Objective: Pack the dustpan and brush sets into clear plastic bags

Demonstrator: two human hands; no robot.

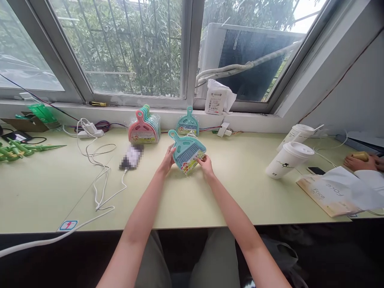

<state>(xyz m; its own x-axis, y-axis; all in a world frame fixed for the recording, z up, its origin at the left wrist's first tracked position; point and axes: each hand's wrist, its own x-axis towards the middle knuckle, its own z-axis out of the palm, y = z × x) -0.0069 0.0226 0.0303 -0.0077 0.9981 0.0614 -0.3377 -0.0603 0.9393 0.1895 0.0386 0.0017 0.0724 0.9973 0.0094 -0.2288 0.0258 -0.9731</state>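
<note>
Between my hands is a teal dustpan and brush set (189,150) in clear wrapping with a printed label, tilted with its handle toward the upper left. My left hand (168,159) grips its left side, and my right hand (205,165) pinches its lower right corner by the label. Just behind it, a second teal dustpan set (187,121) leans upright against the window wall. Left of that stands a row of several wrapped dustpan sets (144,130), a pink one in front and green and teal ones behind.
A pixelated phone-like object (132,157) with a white cable (103,188) lies to the left. White lidded cups (289,160) and a tissue pack (333,192) are on the right. Another person's hands (361,162) hold something brownish at the far right. A white box (216,100) sits on the sill.
</note>
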